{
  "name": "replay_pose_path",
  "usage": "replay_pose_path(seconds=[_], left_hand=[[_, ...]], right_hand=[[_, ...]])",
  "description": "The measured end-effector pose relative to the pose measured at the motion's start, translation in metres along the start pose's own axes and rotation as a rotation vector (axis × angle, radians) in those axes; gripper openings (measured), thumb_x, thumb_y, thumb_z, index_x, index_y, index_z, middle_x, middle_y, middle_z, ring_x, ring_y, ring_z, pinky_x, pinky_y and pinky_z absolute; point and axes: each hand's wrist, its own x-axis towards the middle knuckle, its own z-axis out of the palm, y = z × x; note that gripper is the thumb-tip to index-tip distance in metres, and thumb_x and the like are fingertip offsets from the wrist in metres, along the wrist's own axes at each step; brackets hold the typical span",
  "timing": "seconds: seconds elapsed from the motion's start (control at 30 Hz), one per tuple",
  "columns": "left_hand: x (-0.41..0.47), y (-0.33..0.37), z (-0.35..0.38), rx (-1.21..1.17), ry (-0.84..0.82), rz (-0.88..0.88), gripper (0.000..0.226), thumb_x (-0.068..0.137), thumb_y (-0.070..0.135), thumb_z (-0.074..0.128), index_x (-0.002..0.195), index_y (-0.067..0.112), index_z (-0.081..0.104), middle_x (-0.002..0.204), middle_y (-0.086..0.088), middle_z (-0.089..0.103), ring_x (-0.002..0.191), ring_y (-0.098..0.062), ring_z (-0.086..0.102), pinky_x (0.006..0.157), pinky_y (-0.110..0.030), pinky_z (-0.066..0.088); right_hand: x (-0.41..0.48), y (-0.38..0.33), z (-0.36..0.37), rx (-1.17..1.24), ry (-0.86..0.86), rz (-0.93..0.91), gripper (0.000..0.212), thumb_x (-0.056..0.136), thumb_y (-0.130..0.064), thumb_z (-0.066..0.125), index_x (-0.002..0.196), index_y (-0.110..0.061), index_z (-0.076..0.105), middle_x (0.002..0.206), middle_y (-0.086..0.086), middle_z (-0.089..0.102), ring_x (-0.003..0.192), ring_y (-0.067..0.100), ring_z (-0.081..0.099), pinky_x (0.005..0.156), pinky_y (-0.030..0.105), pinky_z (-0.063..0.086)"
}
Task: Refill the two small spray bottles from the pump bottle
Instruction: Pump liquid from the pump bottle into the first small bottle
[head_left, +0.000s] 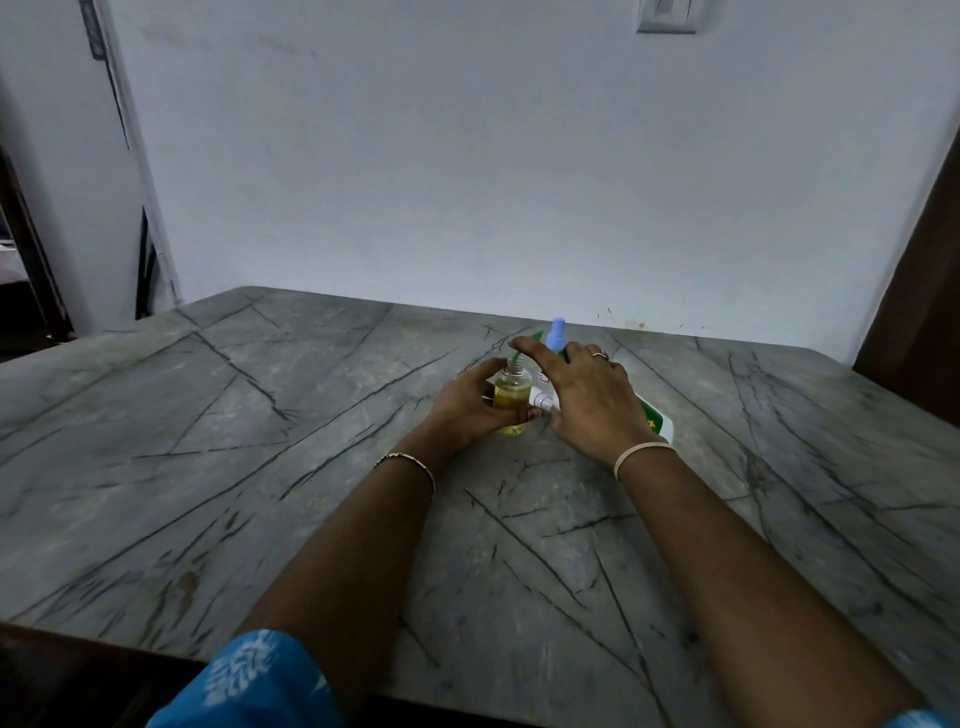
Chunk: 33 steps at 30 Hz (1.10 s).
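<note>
My left hand (467, 402) grips a small clear spray bottle (511, 389) holding yellow liquid, its threaded neck uncapped, upright on the table. A green spout (515, 359) curves down into that neck. My right hand (582, 395) lies over the pump bottle (658, 422), white with a green label, with the fingers stretched out and the index finger on the pump's green top. Most of the pump bottle is hidden under the hand. A second small bottle with a blue spray cap (557, 333) stands just behind my right hand. A white cap piece (543, 400) lies between my hands.
The grey marble table (260, 441) runs up to a pale wall (519, 182) close behind the bottles. A dark wooden edge (914, 291) stands at the right. The table's front edge is near my body.
</note>
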Motion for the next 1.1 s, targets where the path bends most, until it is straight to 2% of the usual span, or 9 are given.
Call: replay_pose_path(seconds=[0.17,0.33,0.47,0.77,0.87,1.0,1.1], left_hand=[[-0.0022,0.0024,-0.0005,0.029,0.002,0.013,0.082,0.075,0.036,0.078,0.143,0.017,0.036,0.135,-0.005,0.055,0.115,-0.017,0.057,0.087,-0.019,0.04],[-0.0003,0.0001,0.0002,0.018,0.004,-0.004,0.085,0.073,0.035,0.079,0.143,0.018,0.036,0.134,-0.007,0.056,0.115,-0.02,0.059,0.093,-0.025,0.043],[-0.0004,-0.0007,0.0004,0.006,0.003,0.0,0.082,0.073,0.031,0.08,0.142,0.018,0.038,0.131,-0.007,0.059,0.112,-0.02,0.06,0.089,-0.023,0.044],[0.001,-0.0022,0.0008,0.016,0.01,-0.001,0.086,0.071,0.033,0.081,0.143,0.018,0.037,0.132,-0.007,0.058,0.113,-0.019,0.06,0.091,-0.023,0.044],[0.0009,-0.0004,0.0005,0.021,0.005,0.007,0.084,0.072,0.031,0.08,0.143,0.017,0.037,0.135,-0.008,0.056,0.116,-0.021,0.058,0.095,-0.028,0.044],[0.0018,-0.0008,0.0006,0.044,0.011,0.015,0.083,0.072,0.032,0.08,0.142,0.017,0.038,0.135,-0.008,0.056,0.117,-0.021,0.057,0.092,-0.024,0.041],[0.0024,-0.0025,0.0013,0.024,0.014,0.003,0.084,0.071,0.032,0.082,0.142,0.018,0.039,0.132,-0.008,0.058,0.114,-0.021,0.059,0.095,-0.028,0.045]], right_hand=[[-0.0002,-0.0019,-0.0031,0.017,-0.01,0.0,0.084,0.081,-0.017,0.069,0.144,-0.042,0.02,0.125,0.012,0.051,0.118,0.032,0.048,0.097,0.047,0.043],[0.0002,-0.0057,-0.0041,0.006,-0.009,0.009,0.081,0.078,-0.016,0.069,0.142,-0.037,0.024,0.124,0.013,0.052,0.118,0.033,0.048,0.096,0.047,0.043],[0.0008,-0.0075,-0.0037,-0.009,0.002,0.013,0.078,0.079,-0.017,0.068,0.142,-0.035,0.025,0.125,0.013,0.051,0.119,0.032,0.047,0.096,0.046,0.043],[-0.0012,0.0009,-0.0002,-0.003,-0.007,0.001,0.085,0.083,-0.019,0.068,0.146,-0.043,0.015,0.127,0.012,0.051,0.118,0.031,0.048,0.097,0.045,0.043],[0.0,-0.0006,0.0,0.013,-0.014,0.005,0.086,0.08,-0.017,0.07,0.143,-0.044,0.017,0.122,0.012,0.053,0.115,0.031,0.049,0.095,0.046,0.045],[0.0014,-0.0018,-0.0019,0.038,-0.02,0.013,0.083,0.078,-0.016,0.07,0.14,-0.042,0.022,0.118,0.011,0.054,0.113,0.031,0.05,0.093,0.046,0.046],[0.0026,-0.0047,-0.003,0.04,-0.008,0.018,0.077,0.077,-0.016,0.07,0.139,-0.036,0.028,0.119,0.012,0.053,0.114,0.032,0.049,0.093,0.046,0.045]])
